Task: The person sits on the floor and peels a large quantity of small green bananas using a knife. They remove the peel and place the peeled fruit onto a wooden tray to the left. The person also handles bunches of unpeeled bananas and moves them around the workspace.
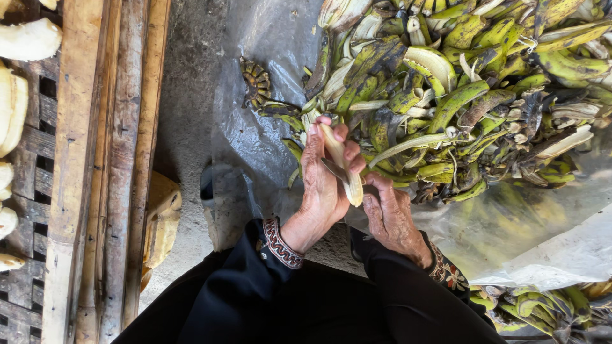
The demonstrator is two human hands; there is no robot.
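My left hand (324, 185) is wrapped around a pale peeled banana (341, 164), fingers (347, 151) curled over its upper half and the thumb side pressed along it, so the fruit stands nearly upright, tilted a little toward my right. My right hand (390, 215) sits just below and beside it, fingers bent in against the banana's lower end; a thin dark blade-like strip (335, 171) lies across the fruit between the two hands, but I cannot tell whether it is a knife or a shred of peel, nor how firmly the right hand grips it. Both wrists show dark sleeves with patterned cuffs (280, 245). The banana is held above a sheet of clear plastic (255, 137) spread on the ground, right at the near edge of a big heap of green and blackened banana peels (459, 89), touching none of them that I can see. More peels (535, 306) lie at my lower right. To my left, well apart, stand wooden slats (102, 172) and a woven tray (32, 165) holding other peeled pale bananas (16, 108). A yellowish lump (160, 223) rests on the concrete floor (188, 95) beside the slats.
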